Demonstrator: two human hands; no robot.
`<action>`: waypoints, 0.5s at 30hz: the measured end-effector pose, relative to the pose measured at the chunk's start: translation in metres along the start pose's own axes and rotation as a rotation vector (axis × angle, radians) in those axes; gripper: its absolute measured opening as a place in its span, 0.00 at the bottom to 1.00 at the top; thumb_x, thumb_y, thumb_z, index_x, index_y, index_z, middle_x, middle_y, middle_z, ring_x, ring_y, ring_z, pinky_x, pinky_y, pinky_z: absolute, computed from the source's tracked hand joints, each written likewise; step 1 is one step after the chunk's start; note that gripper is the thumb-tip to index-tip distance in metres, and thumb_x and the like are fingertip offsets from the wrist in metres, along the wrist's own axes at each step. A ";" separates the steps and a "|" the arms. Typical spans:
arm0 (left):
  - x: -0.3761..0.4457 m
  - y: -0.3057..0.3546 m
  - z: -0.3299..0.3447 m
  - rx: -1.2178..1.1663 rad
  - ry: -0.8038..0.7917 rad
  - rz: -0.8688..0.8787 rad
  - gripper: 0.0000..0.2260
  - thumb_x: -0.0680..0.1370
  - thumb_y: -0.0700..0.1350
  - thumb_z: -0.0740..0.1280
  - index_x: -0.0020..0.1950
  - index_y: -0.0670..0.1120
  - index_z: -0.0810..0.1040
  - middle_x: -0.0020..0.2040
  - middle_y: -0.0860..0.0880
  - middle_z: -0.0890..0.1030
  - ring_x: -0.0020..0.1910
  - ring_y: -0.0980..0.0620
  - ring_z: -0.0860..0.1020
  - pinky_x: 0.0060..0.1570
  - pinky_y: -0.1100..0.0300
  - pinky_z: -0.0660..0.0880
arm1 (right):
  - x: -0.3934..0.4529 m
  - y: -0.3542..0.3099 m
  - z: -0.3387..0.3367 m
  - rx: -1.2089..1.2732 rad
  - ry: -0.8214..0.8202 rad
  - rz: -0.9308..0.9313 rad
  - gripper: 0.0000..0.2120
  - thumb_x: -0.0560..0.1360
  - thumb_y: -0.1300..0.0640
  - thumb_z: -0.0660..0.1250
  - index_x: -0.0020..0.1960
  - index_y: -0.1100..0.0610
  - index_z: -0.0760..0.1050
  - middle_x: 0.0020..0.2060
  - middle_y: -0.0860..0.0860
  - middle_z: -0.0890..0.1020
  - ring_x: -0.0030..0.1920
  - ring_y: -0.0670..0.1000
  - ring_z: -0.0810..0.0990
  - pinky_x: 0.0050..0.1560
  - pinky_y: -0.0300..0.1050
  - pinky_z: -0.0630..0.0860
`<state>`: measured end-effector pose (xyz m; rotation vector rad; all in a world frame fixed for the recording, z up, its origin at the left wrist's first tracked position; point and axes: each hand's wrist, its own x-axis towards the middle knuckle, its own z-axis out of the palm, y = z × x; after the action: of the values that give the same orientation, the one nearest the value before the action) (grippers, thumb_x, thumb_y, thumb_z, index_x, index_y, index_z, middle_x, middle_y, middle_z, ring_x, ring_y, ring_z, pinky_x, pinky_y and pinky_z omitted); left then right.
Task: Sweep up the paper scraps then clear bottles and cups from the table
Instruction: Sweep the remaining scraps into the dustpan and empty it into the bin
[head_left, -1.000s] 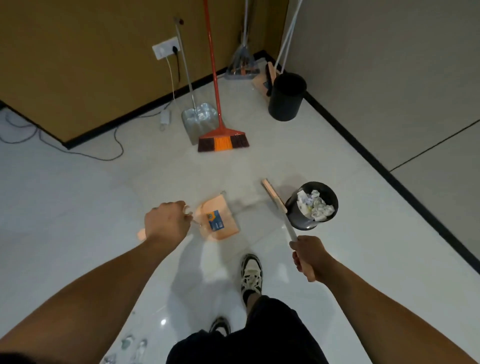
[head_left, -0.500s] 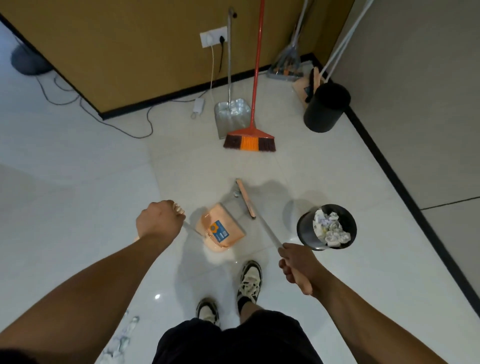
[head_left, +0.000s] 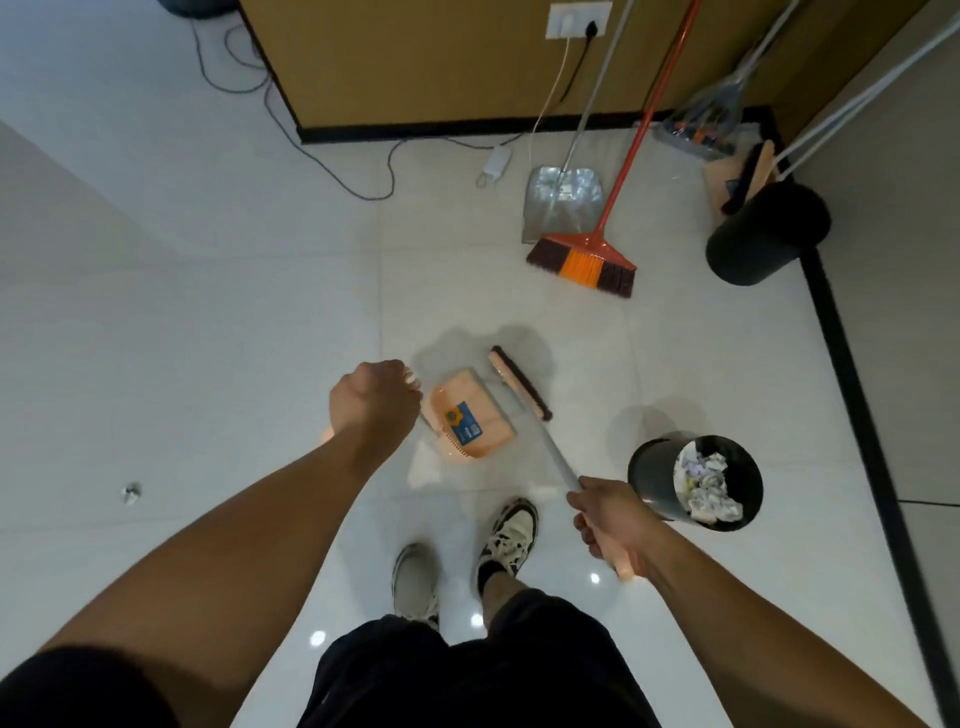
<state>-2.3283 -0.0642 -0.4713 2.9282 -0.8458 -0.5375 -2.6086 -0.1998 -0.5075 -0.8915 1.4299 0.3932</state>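
Observation:
My left hand (head_left: 375, 405) is closed around the handle of a peach-coloured dustpan (head_left: 470, 415), whose pan hangs just above the white floor in front of my feet. My right hand (head_left: 613, 522) grips the long handle of a small peach broom (head_left: 519, 383); its dark bristle head sits right beside the dustpan's far edge. A black waste bin (head_left: 649, 478) filled with crumpled paper scraps (head_left: 704, 486) stands on the floor just right of my right hand. One small scrap (head_left: 132, 491) lies on the floor far to the left.
An orange-and-brown broom (head_left: 584, 262) and a metal dustpan (head_left: 563, 202) lean at the wooden wall. A second black bin (head_left: 763, 234) stands in the right corner with more cleaning tools. Cables (head_left: 332, 166) trail along the floor. My shoes (head_left: 509, 535) are below the dustpan.
The view has swung to the right and I have stepped back from the bin. The broom head has moved next to the dustpan. A lone scrap has come into view at left.

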 end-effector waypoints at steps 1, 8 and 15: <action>0.001 0.001 -0.001 0.009 0.001 0.005 0.06 0.74 0.51 0.65 0.41 0.51 0.77 0.36 0.50 0.77 0.36 0.46 0.74 0.35 0.60 0.66 | -0.010 0.004 0.004 0.041 -0.037 -0.003 0.11 0.78 0.60 0.66 0.60 0.57 0.75 0.28 0.53 0.70 0.22 0.48 0.64 0.24 0.38 0.60; -0.015 -0.018 0.000 0.007 0.002 0.022 0.04 0.74 0.48 0.66 0.46 0.50 0.78 0.40 0.49 0.79 0.36 0.46 0.75 0.36 0.59 0.69 | -0.067 0.007 -0.003 0.106 -0.123 -0.027 0.14 0.79 0.56 0.69 0.64 0.55 0.74 0.32 0.55 0.73 0.24 0.48 0.65 0.21 0.38 0.61; -0.058 -0.071 0.004 -0.120 0.019 -0.165 0.07 0.73 0.52 0.65 0.39 0.50 0.75 0.39 0.50 0.78 0.36 0.47 0.72 0.36 0.59 0.68 | -0.063 -0.014 0.025 -0.040 0.014 -0.165 0.10 0.78 0.60 0.68 0.58 0.53 0.73 0.28 0.54 0.74 0.21 0.48 0.68 0.21 0.38 0.66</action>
<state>-2.3394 0.0272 -0.4667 2.9024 -0.5526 -0.5482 -2.5911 -0.1735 -0.4463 -1.0379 1.3539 0.2927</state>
